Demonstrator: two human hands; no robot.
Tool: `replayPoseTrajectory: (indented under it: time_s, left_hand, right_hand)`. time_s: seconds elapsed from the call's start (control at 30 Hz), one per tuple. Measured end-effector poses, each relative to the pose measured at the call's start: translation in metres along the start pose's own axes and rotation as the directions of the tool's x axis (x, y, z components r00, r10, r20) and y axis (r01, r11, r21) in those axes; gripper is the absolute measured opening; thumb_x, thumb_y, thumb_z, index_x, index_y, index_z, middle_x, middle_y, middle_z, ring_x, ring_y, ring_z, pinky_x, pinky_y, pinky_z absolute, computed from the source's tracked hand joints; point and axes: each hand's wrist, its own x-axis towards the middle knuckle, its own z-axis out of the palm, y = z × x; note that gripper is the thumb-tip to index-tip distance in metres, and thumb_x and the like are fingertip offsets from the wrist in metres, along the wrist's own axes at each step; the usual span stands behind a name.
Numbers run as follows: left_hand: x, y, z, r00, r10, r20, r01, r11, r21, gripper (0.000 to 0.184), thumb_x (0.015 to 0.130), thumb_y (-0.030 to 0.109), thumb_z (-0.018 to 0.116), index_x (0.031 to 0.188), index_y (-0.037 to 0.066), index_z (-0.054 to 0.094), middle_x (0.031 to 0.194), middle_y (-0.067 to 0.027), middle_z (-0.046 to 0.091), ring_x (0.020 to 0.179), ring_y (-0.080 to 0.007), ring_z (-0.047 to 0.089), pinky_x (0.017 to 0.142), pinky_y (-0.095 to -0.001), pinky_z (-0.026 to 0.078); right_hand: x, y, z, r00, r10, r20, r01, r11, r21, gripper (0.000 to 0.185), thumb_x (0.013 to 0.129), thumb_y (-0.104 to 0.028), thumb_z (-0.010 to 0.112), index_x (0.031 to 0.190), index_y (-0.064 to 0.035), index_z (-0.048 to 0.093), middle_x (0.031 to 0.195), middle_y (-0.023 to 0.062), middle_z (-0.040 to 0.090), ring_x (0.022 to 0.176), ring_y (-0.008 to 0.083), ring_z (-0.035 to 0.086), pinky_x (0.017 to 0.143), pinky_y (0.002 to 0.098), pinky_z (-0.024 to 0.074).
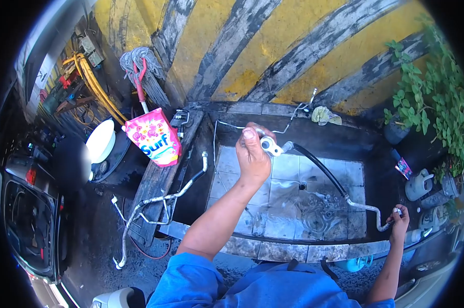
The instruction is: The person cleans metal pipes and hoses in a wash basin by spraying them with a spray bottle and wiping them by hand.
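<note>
The hose (pixel 330 175) was black along its middle, with silver-grey metal ends (pixel 365 206). The wall (pixel 273 56) was yellow, banded with slanting black-and-grey stripes. The tiles (pixel 288 167) were pale grey with dark smudges. The Surf bag (pixel 154 137) was bright pink with flowers and blue lettering, the bowl (pixel 102 141) white, the plant (pixel 450 102) green, the shirt (pixel 191 280) blue.

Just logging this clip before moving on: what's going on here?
Someone holds a hose with metal ends over a wet tiled basin, the left grip at one end and the right grip at the other. A second, bent metal pipe rests across the plank to the left, near a pink Surf bag.
</note>
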Motion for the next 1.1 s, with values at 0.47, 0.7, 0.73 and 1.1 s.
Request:
replayPoseTrajectory:
  time_s: [0.47,0.7,0.73,1.1]
  left_hand:
    - [0.043,0.016,-0.079,0.879,-0.258,0.4,0.041,0.878,0.477,0.015,0.09,-0.002,0.047,0.098,0.003,0.059,0.093,-0.0081,0.069,0.088,-0.0151,0.064,0.083,-0.0295,0.049]
    - [-0.035,-0.125,-0.159,0.896,-0.351,-0.271,0.433,0.825,0.363,0.027,0.099,-0.007,0.039,0.111,-0.001,0.063,0.114,-0.0131,0.068,0.107,-0.0213,0.066,0.078,-0.0351,0.063]
    - [-0.043,-0.144,-0.166,0.849,-0.362,-0.385,0.478,0.837,0.266,0.028,0.099,-0.008,0.039,0.112,-0.002,0.063,0.114,-0.0135,0.068,0.107,-0.0213,0.066,0.078,-0.0347,0.063]
    - [-0.127,-0.274,-0.226,0.485,-0.701,-0.523,0.848,0.522,0.087,0.048,0.097,0.015,0.05,0.144,0.007,0.051,0.136,-0.0152,0.055,0.115,-0.0216,0.055,0.084,-0.0353,0.05]
  right_hand:
    - [-0.016,-0.053,0.026,0.998,0.05,0.036,-0.051,0.998,0.025,0.021,0.095,-0.004,0.063,0.115,-0.0045,0.06,0.077,0.0019,0.057,0.062,0.012,0.058,0.057,0.0281,0.0494]
    - [-0.035,-0.099,0.062,0.984,0.02,0.178,-0.002,0.995,-0.101,0.027,0.094,-0.01,0.069,0.118,-0.0021,0.059,0.085,0.0013,0.059,0.071,0.0097,0.059,0.067,0.026,0.0472]
    - [-0.039,-0.106,0.07,0.97,0.04,0.239,-0.02,0.996,-0.084,0.026,0.096,-0.012,0.068,0.119,-0.0027,0.059,0.087,0.0015,0.059,0.073,0.0102,0.059,0.068,0.0263,0.0476]
    - [-0.006,-0.112,0.103,0.935,0.213,0.285,-0.173,0.972,-0.159,0.014,0.1,-0.012,0.063,0.11,-0.0044,0.059,0.083,0.0043,0.059,0.067,0.0134,0.057,0.06,0.0301,0.0494]
